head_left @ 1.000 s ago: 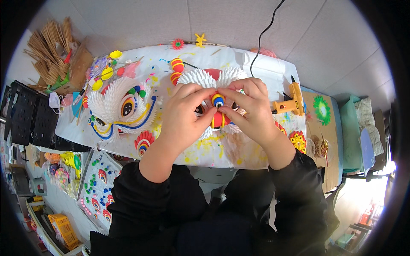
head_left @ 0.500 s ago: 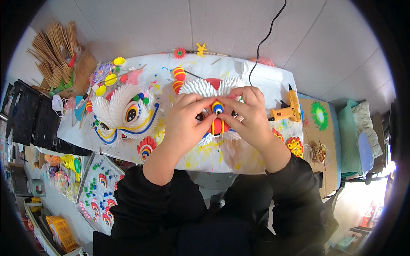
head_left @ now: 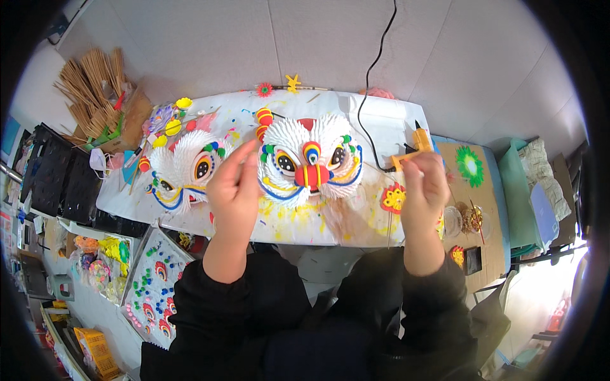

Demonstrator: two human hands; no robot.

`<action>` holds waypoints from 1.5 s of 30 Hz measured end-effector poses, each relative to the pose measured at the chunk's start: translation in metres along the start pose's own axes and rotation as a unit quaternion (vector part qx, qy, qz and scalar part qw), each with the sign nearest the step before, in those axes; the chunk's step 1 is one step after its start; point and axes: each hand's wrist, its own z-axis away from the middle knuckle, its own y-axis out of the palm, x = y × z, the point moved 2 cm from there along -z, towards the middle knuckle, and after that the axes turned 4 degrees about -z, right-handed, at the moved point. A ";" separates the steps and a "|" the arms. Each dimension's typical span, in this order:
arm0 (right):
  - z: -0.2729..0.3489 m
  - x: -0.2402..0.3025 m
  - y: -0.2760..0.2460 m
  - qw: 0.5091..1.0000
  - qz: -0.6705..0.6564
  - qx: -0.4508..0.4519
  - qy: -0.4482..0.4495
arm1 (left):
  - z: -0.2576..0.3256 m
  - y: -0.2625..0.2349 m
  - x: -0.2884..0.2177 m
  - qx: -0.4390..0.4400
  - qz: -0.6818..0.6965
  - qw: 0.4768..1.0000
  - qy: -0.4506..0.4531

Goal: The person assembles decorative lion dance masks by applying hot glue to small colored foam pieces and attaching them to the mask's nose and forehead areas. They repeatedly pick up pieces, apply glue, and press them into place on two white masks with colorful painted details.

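Note:
A white lion-head mask with feathery trim lies on the table in front of me. It has a red nose banded in yellow, and a blue, yellow and red ornament sits between its eyes. My left hand hovers at the mask's left side with thumb and fingers apart, holding nothing visible. At the right, my right hand has its fingers curled in; whatever they may hold is hidden. It overlaps the handle of a yellow glue gun; contact is unclear. Beside it lies a red-and-yellow flower-shaped piece.
A second white lion mask lies to the left. Behind it, a box holds many thin sticks. A tray of small coloured pieces stands lower left. A black cable hangs down to the glue gun. A green flower lies on cardboard at right.
Both hands have left the ornament between the mask's eyes and moved apart, the left one leftward, the right one toward the glue gun. The mask's face is now uncovered. The view has shifted slightly.

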 end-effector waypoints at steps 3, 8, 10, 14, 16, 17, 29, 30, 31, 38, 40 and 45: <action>0.062 0.022 -0.021 0.942 -0.288 -0.018 0.173 | 0.065 -0.004 -0.028 0.026 -0.078 0.993 0.085; 0.201 0.064 -0.007 0.603 -0.535 0.105 0.582 | 0.196 0.038 -0.034 0.419 -0.056 0.844 0.332; 0.245 0.077 -0.016 0.508 -0.535 0.094 0.669 | 0.219 0.034 -0.004 0.485 -0.166 0.806 0.297; 0.295 0.068 -0.043 0.554 -0.472 0.345 0.593 | 0.250 -0.003 0.044 0.499 -0.230 0.832 -0.076; 0.309 0.046 -0.041 0.635 -0.404 0.409 0.516 | 0.251 -0.013 0.041 0.457 -0.167 0.874 0.006; 0.316 0.034 -0.040 0.676 -0.332 0.413 0.512 | 0.250 -0.018 0.036 0.447 -0.136 0.884 -0.009; 0.240 -0.128 0.017 0.846 0.308 0.369 0.231 | 0.159 -0.062 0.000 0.616 0.224 0.722 -0.223; 0.230 -0.143 0.025 0.828 0.359 0.379 0.206 | 0.149 -0.058 0.004 0.617 0.230 0.721 -0.216; 0.218 -0.155 0.032 0.847 0.379 0.340 0.151 | 0.140 -0.055 0.007 0.603 0.220 0.729 -0.239; 0.170 -0.244 0.106 0.805 0.414 0.379 0.191 | 0.110 -0.059 0.031 0.645 0.242 0.639 -0.341; 0.171 -0.264 0.120 0.791 0.415 0.395 0.214 | 0.106 -0.064 0.039 0.598 0.285 0.642 -0.388; 0.183 -0.293 0.138 0.775 0.416 0.411 0.241 | 0.108 -0.072 0.049 0.562 0.282 0.632 -0.452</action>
